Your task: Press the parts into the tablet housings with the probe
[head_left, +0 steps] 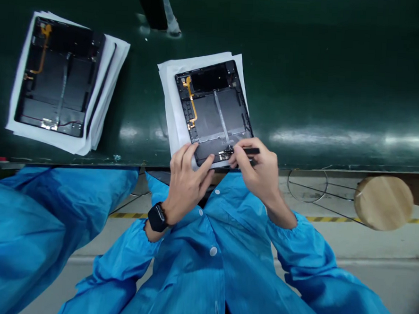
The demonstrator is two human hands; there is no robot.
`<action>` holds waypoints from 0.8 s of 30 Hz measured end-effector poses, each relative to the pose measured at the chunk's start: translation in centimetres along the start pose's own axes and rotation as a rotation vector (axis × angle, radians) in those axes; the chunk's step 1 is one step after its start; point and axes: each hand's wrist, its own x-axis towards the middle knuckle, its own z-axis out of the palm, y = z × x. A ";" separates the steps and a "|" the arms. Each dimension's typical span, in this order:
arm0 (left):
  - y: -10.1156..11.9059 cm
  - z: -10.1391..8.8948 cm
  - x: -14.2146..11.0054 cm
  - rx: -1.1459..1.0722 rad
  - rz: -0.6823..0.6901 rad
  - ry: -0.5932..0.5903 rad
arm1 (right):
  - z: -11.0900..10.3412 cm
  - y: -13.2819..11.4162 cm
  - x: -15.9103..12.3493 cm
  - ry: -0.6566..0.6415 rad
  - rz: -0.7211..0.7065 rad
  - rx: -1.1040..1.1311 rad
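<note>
An opened tablet chassis (214,111) with an orange flex cable lies on white sheets (171,86) at the near edge of the dark green belt (306,77). My left hand (187,179) presses its fingers flat on the tablet's near left corner. A dark watch sits on that wrist. My right hand (258,172) is closed on a thin black tool (247,151). The tool's tip rests by a small connector at the tablet's near edge.
A second opened tablet (58,79) lies on stacked white sheets at the far left of the belt. A blue-sleeved arm of another person (46,213) fills the lower left. A round wooden stool (383,202) stands on the floor at right, beside a yellow-black floor stripe.
</note>
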 end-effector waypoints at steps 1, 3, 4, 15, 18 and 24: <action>-0.1 -0.3 -0.2 -0.026 -0.061 0.053 | -0.4 0.2 -0.2 0.075 0.000 0.023; -0.3 -1.1 -0.8 -0.059 -0.224 0.184 | -1.5 0.8 -0.2 0.247 0.002 0.062; -0.5 -1.4 -1.1 -0.081 -0.306 0.229 | -2.1 1.2 0.0 0.338 0.002 0.071; -1.4 -1.1 1.0 -0.418 -0.773 0.157 | -1.1 3.5 0.6 0.456 -0.069 -0.184; -1.9 -0.8 1.7 -0.452 -0.770 0.112 | 0.7 3.5 -0.4 0.485 -0.091 -0.265; -3.0 -1.2 2.3 -0.540 -0.696 0.079 | 2.0 4.0 -0.6 0.567 -0.085 -0.258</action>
